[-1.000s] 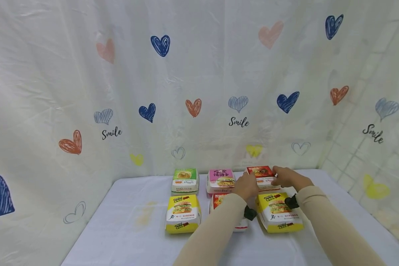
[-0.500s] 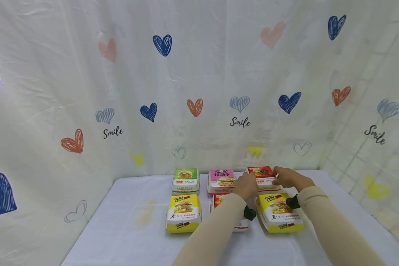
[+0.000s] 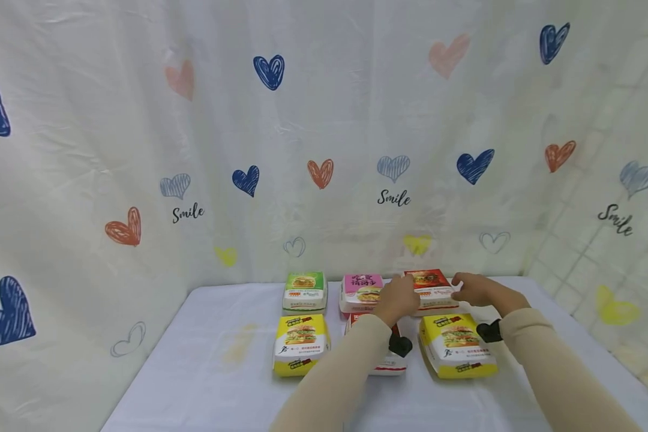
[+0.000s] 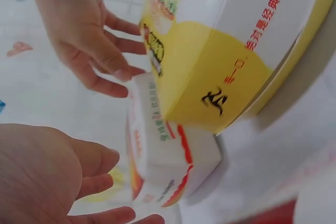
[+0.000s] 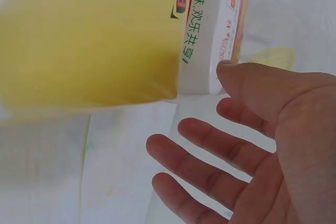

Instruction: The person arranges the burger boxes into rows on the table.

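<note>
A burger box with a red top [image 3: 429, 288] lies at the right end of the back row, between my two hands. My left hand [image 3: 396, 299] is at its left side, fingers extended and apart from the box in the left wrist view. At its right side is my right hand [image 3: 486, 292]. The right wrist view shows the right hand [image 5: 299, 114] with spread fingers, its thumb tip close to the box's white side [image 5: 202, 51]. Just in front of that box sits a yellow-and-white burger box [image 3: 456, 345]. Neither hand holds anything.
A pink-topped box [image 3: 362, 294] and a green-topped box [image 3: 305, 294] continue the back row. In front are another yellow-and-white box [image 3: 300, 345] and a red-and-white box [image 3: 389, 364], partly hidden by my left forearm. A heart-printed curtain [image 3: 324, 132] hangs behind the white table [image 3: 205, 360].
My right hand has moved slightly right, off the red-topped box's edge, and its fingers have loosened. The left hand stays close to the box's left side. The head view has shifted slightly.
</note>
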